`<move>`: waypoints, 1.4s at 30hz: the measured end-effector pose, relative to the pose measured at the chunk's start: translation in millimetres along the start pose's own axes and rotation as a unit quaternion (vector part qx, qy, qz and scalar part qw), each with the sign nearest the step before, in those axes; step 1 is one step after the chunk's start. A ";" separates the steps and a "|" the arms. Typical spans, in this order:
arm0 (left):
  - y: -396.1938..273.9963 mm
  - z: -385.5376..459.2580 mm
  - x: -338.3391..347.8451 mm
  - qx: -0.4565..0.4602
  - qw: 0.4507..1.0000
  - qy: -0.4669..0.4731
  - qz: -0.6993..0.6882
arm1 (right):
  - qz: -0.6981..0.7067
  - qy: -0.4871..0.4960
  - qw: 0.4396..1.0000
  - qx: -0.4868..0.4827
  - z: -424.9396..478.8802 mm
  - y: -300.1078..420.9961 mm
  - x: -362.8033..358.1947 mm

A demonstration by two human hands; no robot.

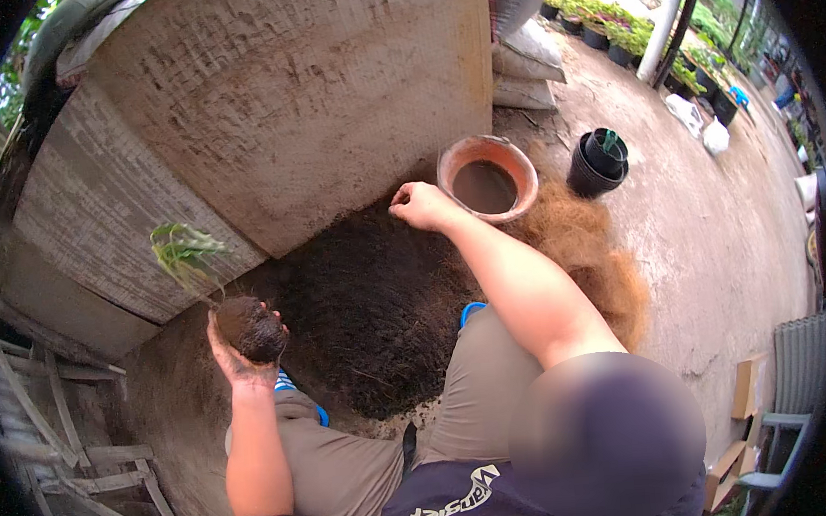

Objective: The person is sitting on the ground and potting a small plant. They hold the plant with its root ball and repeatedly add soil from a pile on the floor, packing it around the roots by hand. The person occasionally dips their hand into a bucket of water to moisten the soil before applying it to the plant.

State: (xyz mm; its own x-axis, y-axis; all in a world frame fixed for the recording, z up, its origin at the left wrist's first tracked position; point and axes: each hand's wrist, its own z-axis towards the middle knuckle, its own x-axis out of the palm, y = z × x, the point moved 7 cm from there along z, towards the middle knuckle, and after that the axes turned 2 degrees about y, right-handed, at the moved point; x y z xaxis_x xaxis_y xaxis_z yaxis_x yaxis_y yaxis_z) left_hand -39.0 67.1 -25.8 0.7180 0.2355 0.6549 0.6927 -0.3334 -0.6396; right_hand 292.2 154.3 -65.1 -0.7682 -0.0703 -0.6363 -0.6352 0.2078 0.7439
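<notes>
My left hand (239, 351) holds a dark, wet-looking ball of soil (252, 328) in its palm, and a green leafy plant (187, 252) leans out of that ball to the upper left. Above the far right part of a dark soil heap (374, 316) is my right hand (414, 205), its fingers curled together; whether anything small is between them cannot be told. Just right of that hand stands a clay pot (524, 175) with brown, muddy-looking contents. Brown fibre (595, 248) lies beside the pot, partly behind my right forearm.
Stacked black plastic pots (597, 163) stand beyond the fibre. Large boards (293, 110) rise behind the soil, with filled sacks (525, 63) beside them. Wooden frames (80, 457) are at the far left. Potted plants (607, 27) line the upper right. Cardboard boxes (748, 387) lie at the lower right.
</notes>
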 end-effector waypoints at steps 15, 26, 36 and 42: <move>6.2 -0.9 11.2 -0.035 0.999 -0.013 -0.005 | -0.241 -0.147 0.948 0.147 26.9 -164.2 -67.3; -8.3 11.9 -20.2 0.021 0.994 -0.104 0.017 | -0.272 -0.030 0.932 0.239 103.0 -265.8 -15.0; 7.5 22.3 -19.1 0.002 0.993 -0.111 0.030 | -0.262 0.023 0.924 0.277 117.1 -297.1 6.9; -3.0 10.5 -12.1 0.012 0.993 -0.114 0.020 | -0.103 -0.141 0.956 0.235 124.8 -308.5 -21.2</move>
State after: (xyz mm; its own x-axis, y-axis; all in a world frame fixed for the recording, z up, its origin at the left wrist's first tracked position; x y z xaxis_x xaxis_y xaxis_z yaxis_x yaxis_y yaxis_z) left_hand -49.0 74.9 -36.0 0.7393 0.4250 0.5224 0.6633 -0.3258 -0.6737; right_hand 514.4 213.5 -306.6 -0.5368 0.0951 -0.8383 -0.6140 0.6375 0.4655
